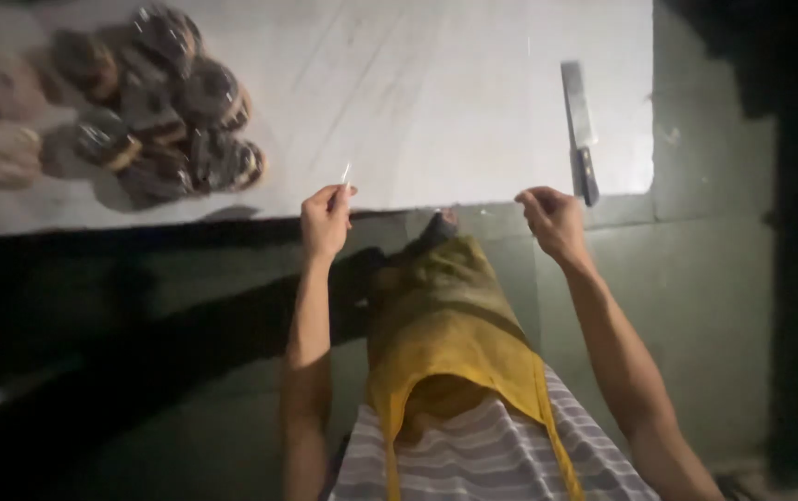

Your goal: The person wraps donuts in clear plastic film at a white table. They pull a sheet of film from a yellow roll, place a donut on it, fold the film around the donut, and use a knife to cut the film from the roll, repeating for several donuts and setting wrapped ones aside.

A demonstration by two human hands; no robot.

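- The left hand (325,221) is raised at the near edge of the white counter (436,102), its fingers (339,193) pinched on a thin, pale strip (345,173) that sticks up above the fingertips; what the strip is made of cannot be told.
- The right hand (555,221) is held up at the same edge, to the right of the left hand and well apart from it, its fingers curled inward and pinched together; whether they grasp anything cannot be told.
- A knife (581,125) with a broad flat blade and dark handle lies on the counter just beyond the right hand, handle toward the person, not touched by either hand.
- A heap of round, dark, glossy wrapped cakes (172,111) sits on the counter far to the left of the left hand; paler round ones (5,153) lie at the heap's left side.
- Between the two forearms hangs a mustard-yellow apron (445,334) worn over a striped shirt (482,459).
- The floor (696,325) below the counter edge is dark grey-green.
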